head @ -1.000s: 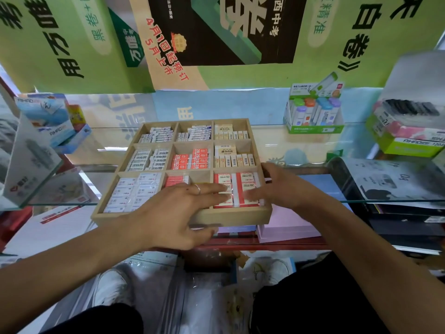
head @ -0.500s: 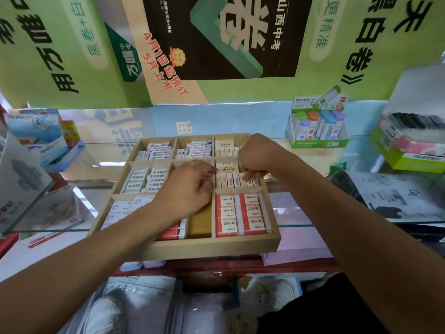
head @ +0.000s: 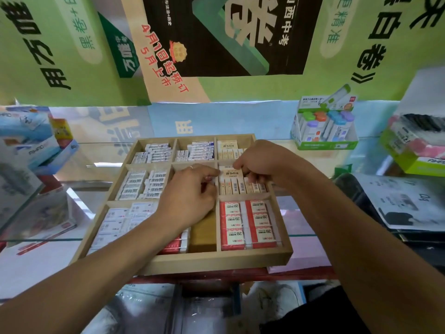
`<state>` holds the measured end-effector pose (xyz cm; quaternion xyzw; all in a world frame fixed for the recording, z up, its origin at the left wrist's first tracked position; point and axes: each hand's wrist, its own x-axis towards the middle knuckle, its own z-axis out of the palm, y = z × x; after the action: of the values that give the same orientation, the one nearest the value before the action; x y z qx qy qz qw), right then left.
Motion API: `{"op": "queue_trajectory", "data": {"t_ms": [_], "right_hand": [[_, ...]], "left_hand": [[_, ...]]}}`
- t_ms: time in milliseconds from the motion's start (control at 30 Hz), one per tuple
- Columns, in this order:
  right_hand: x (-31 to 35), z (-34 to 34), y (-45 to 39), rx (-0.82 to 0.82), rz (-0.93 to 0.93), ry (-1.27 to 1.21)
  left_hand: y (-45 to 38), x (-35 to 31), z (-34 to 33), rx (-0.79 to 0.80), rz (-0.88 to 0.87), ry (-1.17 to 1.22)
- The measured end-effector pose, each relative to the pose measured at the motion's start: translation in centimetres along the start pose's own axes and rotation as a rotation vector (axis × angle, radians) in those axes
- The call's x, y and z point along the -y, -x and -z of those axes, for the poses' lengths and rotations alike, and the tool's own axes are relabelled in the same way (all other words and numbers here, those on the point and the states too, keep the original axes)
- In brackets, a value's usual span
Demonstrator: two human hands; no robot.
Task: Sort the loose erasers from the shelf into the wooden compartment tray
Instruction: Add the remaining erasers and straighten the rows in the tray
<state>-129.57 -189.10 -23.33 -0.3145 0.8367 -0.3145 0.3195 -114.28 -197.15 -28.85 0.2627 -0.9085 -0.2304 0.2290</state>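
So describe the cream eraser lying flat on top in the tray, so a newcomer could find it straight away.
Start at the wooden compartment tray on the glass shelf and go to the right column, middle compartment. There, both hands, left and right, meet at the cream eraser. Unlike the cream ones standing on edge in a row below it, it lies flat, label up.

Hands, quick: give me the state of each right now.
Left hand: fingers curled over the tray's middle; a grip cannot be told.
Right hand: curled, pinching a cream eraser in the middle-right compartment.

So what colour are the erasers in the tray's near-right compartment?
Red and white, marked 2B, seen in the head view.
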Motion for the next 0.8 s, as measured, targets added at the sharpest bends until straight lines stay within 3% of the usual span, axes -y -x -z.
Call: {"op": "queue_trajectory", "data": {"t_ms": [133,267,433,600,733,800], "right_hand": [[-0.6,1.1,0.4,-0.011,0.026,0.076],[-1.1,1.2,0.7,-0.066,0.181,0.394],[-1.2,0.9,2.0,-0.003,0.292,0.662],[-2.1,1.6,2.4,-0.07,0.338,0.654],[-3.0,1.8,2.3,-0.143,0.365,0.856],[-3.4,1.9,2.3,-0.104,0.317,0.901]], "left_hand": [[0.0,0.3,-0.1,0.011,-0.015,0.009],[0.1,0.3,0.0,0.015,-0.032,-0.002],[0.1,0.4,-0.2,0.017,-0.04,0.0],[0.0,0.5,-0.2,0.017,-0.048,-0.007],[0.0,0.5,-0.2,0.014,-0.038,-0.014],[0.0,0.5,-0.2,0.017,-0.036,-0.016]]}}
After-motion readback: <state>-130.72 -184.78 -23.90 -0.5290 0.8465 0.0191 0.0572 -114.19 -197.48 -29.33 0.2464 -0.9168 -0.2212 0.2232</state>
